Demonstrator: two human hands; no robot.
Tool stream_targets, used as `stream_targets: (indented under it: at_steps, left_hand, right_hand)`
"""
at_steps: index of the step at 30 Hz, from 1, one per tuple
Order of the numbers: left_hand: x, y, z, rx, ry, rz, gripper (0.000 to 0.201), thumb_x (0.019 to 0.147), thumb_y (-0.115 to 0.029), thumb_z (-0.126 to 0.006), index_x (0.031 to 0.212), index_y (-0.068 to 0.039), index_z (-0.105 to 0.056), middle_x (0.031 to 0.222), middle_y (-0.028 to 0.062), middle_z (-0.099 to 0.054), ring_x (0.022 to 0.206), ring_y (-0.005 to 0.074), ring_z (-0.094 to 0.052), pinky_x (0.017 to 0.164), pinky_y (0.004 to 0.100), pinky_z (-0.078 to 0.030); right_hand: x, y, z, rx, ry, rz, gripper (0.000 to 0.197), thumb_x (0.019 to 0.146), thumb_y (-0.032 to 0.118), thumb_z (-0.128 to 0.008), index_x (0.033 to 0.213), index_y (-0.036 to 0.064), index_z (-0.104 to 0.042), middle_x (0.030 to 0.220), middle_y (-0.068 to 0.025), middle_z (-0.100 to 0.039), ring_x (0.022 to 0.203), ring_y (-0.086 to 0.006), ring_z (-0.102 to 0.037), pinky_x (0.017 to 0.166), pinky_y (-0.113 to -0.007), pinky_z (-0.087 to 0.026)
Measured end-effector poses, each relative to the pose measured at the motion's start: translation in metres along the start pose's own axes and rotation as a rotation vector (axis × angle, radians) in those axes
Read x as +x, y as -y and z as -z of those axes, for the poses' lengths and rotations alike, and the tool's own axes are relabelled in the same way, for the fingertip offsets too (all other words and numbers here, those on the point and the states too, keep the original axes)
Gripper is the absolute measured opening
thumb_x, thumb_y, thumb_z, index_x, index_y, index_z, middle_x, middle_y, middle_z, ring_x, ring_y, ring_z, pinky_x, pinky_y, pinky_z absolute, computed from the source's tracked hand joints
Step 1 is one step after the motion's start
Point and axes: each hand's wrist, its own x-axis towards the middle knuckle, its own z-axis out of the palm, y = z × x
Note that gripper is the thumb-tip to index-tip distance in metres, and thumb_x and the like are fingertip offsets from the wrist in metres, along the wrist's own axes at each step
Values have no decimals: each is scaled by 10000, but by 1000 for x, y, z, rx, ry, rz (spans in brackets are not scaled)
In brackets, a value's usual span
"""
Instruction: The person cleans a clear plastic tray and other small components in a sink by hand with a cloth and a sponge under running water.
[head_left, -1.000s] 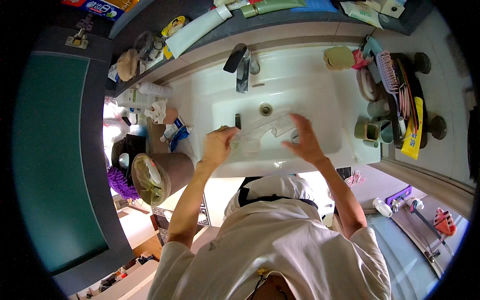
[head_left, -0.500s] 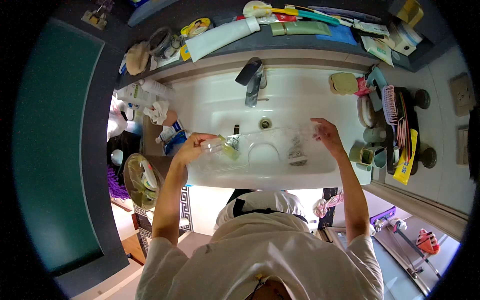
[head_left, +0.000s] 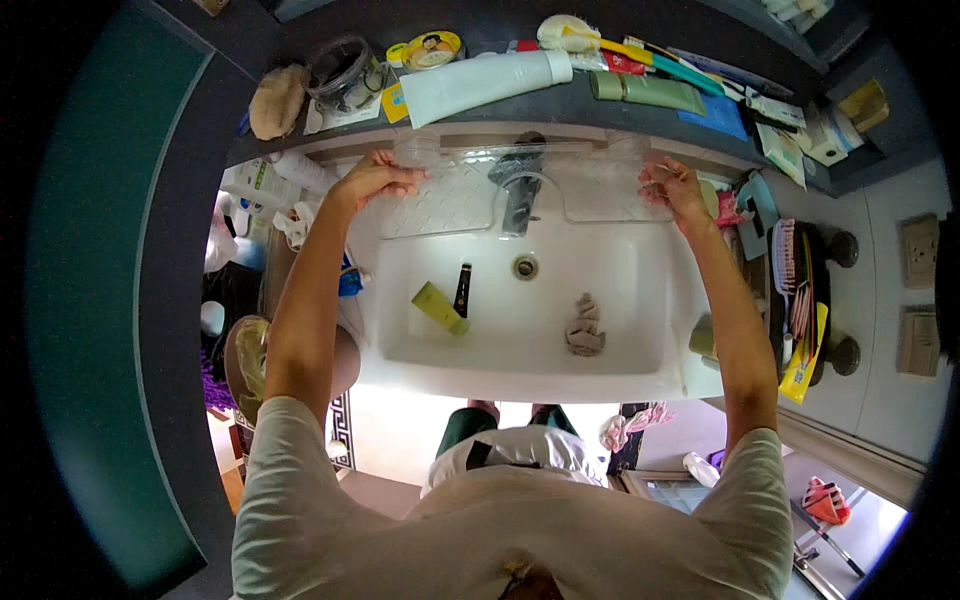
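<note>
My left hand (head_left: pixel 378 178) and my right hand (head_left: pixel 678 190) grip opposite ends of a clear plastic tray (head_left: pixel 445 208). Its front edge has a rounded cutout, and a cup-like holder stands out near each end. The tray spans the back of the white sink (head_left: pixel 640 290), around and partly over the dark faucet (head_left: pixel 519 208), which shows through the plastic. Whether the tray rests on the sink's back ledge, I cannot tell. Down in the basin lie a green tube (head_left: pixel 438 307), a slim black object (head_left: pixel 463 290) and a crumpled grey cloth (head_left: pixel 585 330).
A dark shelf behind the sink holds a large white tube (head_left: pixel 480 88), a green tube (head_left: pixel 648 92), a clear jar (head_left: pixel 346 75) and toothbrushes. To the right are a hairbrush (head_left: pixel 785 255) and a yellow packet (head_left: pixel 805 355). A lined bin (head_left: pixel 250 365) stands at left.
Both hands have carried the clear tray away from the sink's front, back to the faucet. The green tube, black object and grey cloth now show uncovered in the basin.
</note>
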Motion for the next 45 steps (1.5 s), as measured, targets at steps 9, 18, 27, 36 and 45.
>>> stream_targets:
  at_steps: [9, 18, 27, 36, 45]
  left_hand:
    - [72, 23, 49, -241, 9, -280, 187, 793, -220, -572, 863, -46, -573, 827, 95, -626, 634, 95, -582, 532, 143, -454]
    - [96, 31, 26, -91, -185, -116, 205, 742, -249, -639, 797, -59, -582, 729, 56, -606, 565, 86, -548, 479, 145, -432]
    - [117, 53, 5, -80, -446, -206, 221, 654, -223, -730, 674, -54, -588, 619, 30, -569, 474, 73, -467, 383, 188, -360]
    - [94, 49, -4, -240, -335, -63, 231, 799, -245, -574, 757, -23, -526, 642, 83, -573, 518, 168, -584, 391, 217, -439]
    - [105, 73, 2, -373, -365, -43, 243, 835, -247, -519, 762, -16, -493, 647, 101, -562, 509, 179, -582, 350, 216, -396]
  right_hand:
    - [50, -6, -7, 181, -270, 109, 143, 778, 76, -561, 892, -1, -525, 769, -69, -586, 643, -132, -583, 562, -216, -486]
    - [68, -33, -11, 170, -342, 209, 64, 756, 18, -565, 814, -7, -550, 751, -106, -592, 618, -158, -592, 470, -240, -479]
    - [77, -53, -9, 256, -385, 137, 47, 780, 39, -550, 743, 16, -533, 716, -99, -564, 559, -162, -548, 416, -236, -444]
    - [92, -72, 12, 291, -167, 78, 53, 771, 56, -563, 791, 10, -546, 710, -109, -591, 535, -176, -578, 370, -228, -437]
    - [79, -42, -8, 108, -344, 52, 65, 753, -14, -490, 805, 7, -523, 689, -118, -575, 483, -179, -533, 363, -247, -400]
